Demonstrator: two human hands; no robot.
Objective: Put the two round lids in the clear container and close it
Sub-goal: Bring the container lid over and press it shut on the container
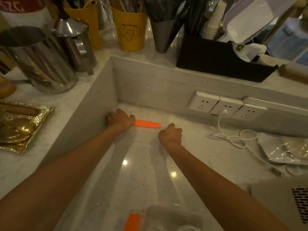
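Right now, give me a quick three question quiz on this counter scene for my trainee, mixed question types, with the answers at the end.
1. True or false: both hands, the left hand and the right hand, rest on the far end of the clear container.
2. Multiple choice: what colour is the clip between the hands? A blue, B orange, C green.
3. Fill in: the white cable is plugged into the ____ on the wall to the right.

Key: 1 true; 2 B; 3 socket strip.
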